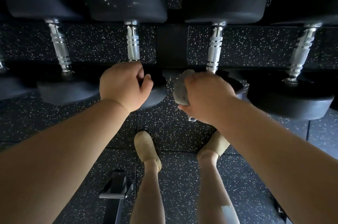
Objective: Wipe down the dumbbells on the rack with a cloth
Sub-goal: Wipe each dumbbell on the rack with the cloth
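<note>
At the front edge of the rack [172, 44] the cloth [181, 90] is clutched in the right hand [206, 95] against the head of a dumbbell [214, 50]; the grip of the left hand [124, 84] cannot be told. The head should be rubbed all round.

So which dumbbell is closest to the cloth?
The third dumbbell from the left; the right hand holds the grey cloth at its near end.
</note>
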The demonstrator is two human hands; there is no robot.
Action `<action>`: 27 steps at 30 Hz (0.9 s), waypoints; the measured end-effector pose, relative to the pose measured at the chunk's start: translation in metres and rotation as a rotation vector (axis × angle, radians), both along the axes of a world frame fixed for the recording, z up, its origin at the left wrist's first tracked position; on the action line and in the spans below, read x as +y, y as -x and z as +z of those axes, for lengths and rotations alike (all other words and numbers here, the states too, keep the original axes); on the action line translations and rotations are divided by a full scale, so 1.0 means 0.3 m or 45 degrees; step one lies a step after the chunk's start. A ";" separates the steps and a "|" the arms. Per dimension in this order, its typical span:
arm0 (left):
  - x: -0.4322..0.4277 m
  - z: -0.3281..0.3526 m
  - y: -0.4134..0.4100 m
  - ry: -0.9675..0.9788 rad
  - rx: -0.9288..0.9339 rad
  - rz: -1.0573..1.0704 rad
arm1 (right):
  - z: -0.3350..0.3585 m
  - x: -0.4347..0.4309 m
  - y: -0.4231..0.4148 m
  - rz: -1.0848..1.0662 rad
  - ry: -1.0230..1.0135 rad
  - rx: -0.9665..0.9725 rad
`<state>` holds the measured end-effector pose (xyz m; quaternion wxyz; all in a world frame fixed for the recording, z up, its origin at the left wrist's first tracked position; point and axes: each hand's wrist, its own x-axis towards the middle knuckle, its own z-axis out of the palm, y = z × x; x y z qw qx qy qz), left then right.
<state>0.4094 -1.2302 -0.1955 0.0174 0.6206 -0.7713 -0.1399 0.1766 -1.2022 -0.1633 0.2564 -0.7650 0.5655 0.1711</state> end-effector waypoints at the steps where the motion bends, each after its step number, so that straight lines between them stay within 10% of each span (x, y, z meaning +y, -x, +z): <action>1: 0.000 0.000 0.002 0.002 -0.002 0.001 | -0.011 -0.031 -0.029 0.004 -0.046 0.002; 12: 0.000 -0.006 0.000 0.010 0.013 -0.016 | 0.044 0.123 0.174 -0.375 0.015 -0.273; 21: 0.000 -0.004 0.002 0.015 0.015 -0.017 | -0.022 0.047 -0.027 -0.009 0.152 -0.087; 27: -0.002 -0.006 0.000 0.020 0.015 -0.044 | -0.033 0.220 0.236 -0.542 0.364 -0.308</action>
